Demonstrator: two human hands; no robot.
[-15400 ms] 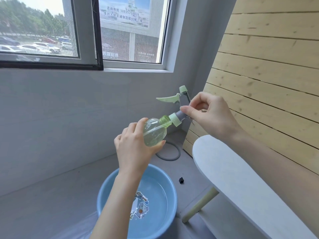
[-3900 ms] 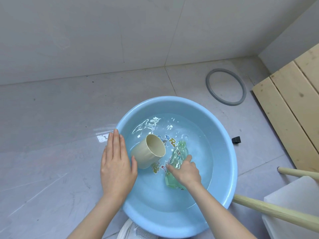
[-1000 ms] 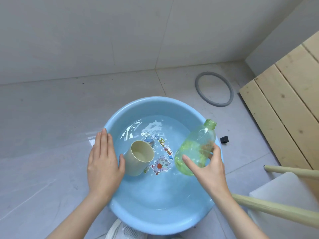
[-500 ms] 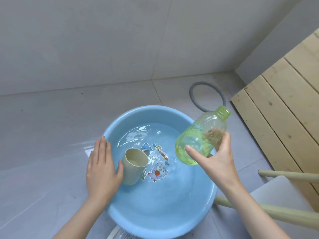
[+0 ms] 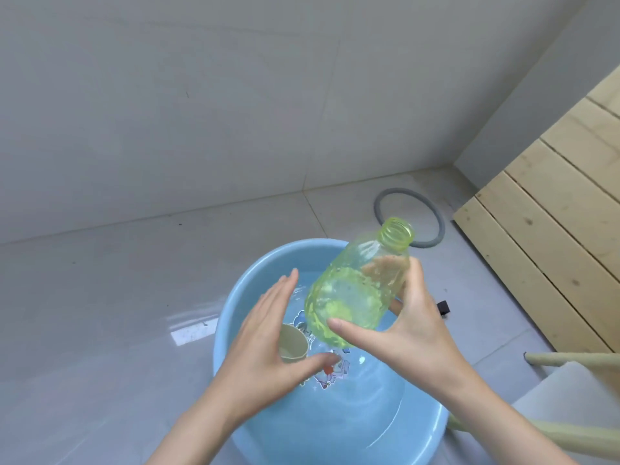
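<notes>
Left grip (image 5: 265, 350) flat; right grip (image 5: 412, 333) curled, seemingly tight.

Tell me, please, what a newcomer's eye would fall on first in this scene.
The uncapped green bottle, tilted in the right hand above the blue basin of water, draws the eye first. The left hand is spread open just left of it, over a beige cup in the basin. A grey ring lies on the floor beyond.

Bright, even daylight, soft and diffuse. Pale glare patch on glossy floor (image 5: 193, 332) left of basin (image 5: 235, 303). Small highlights on water, ripples visible. Shadows faint, soft-edged. Wide-angle bend: wall-floor line curves, wooden planks (image 5: 550, 236) at right splay toward edge. Hands slightly soft. Green bottle (image 5: 355, 293) translucent, lit through.
</notes>
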